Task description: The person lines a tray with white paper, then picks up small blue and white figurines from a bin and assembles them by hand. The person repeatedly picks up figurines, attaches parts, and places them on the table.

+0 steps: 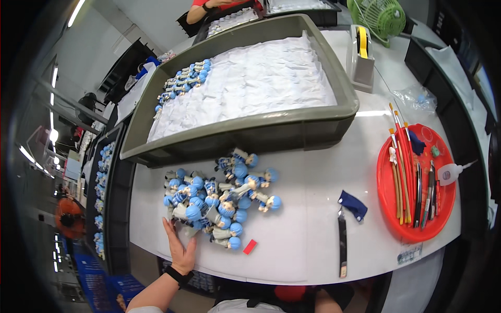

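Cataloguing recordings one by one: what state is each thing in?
Table figurines, piled
Left hand, open beside them
Right hand, not in view
Bin, lined, partly filled
Red tray, holding brushes
Squeeze bottle, on its side
Tape dispenser, upright
Plastic bag, crumpled
Green fan, running unclear

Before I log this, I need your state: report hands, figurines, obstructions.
Left hand open beside blue-headed figurines, near-left edge; right hand out of view. Figurines heaped before olive-green tray. Possible obstruction: small red strip alongside.
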Demonstrator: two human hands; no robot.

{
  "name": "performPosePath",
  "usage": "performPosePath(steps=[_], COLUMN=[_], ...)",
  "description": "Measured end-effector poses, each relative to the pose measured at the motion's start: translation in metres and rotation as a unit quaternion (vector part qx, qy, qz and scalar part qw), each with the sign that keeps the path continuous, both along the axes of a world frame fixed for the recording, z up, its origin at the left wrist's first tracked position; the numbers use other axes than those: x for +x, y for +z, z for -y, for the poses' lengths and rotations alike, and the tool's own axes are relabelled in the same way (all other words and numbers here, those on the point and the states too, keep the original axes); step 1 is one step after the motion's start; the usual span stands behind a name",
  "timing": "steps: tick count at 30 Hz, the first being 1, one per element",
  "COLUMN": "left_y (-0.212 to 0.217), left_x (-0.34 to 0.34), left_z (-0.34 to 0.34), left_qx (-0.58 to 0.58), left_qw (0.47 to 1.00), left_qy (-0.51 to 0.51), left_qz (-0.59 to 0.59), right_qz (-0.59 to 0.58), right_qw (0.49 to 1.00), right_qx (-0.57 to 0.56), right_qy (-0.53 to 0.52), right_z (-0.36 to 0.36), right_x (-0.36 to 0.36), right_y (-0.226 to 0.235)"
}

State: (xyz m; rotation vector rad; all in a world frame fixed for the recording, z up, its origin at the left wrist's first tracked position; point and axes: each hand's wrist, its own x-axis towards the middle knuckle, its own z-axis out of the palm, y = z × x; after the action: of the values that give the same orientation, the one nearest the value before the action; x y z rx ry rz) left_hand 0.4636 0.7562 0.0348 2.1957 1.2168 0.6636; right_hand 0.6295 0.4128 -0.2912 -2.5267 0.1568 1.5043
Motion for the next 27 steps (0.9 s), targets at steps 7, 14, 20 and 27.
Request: performPosePath(steps=[7, 14, 20, 27], left_y=[0.018, -0.008, -0.021, -0.024], left_x=[-0.008, -0.031, -0.033, -0.036], left_z=[0.046, 0.054, 0.054, 0.049], left_qx=[0.024, 0.123, 0.271, 0.293], left_qw=[0.992, 0.924, 0.931, 0.924], left_qy=[-0.033, -0.262, -0.231, -0.216], left_qz=[0.120, 0.252, 0.085, 0.114], right_qz=[0.383, 0.474, 0.558, 0.718], right_qw=[0.918, 0.870, 0.781, 0.581], right_qx=[0.091, 0.130, 0.278, 0.383], right_qy=[-0.042, -0.035, -0.039, -0.003], right_z=[0.033, -0.002, -0.008, -0.056], right_x=[0.051, 0.056, 0.004, 0.048], right_y=[-0.040, 0.176, 0.261, 0.346])
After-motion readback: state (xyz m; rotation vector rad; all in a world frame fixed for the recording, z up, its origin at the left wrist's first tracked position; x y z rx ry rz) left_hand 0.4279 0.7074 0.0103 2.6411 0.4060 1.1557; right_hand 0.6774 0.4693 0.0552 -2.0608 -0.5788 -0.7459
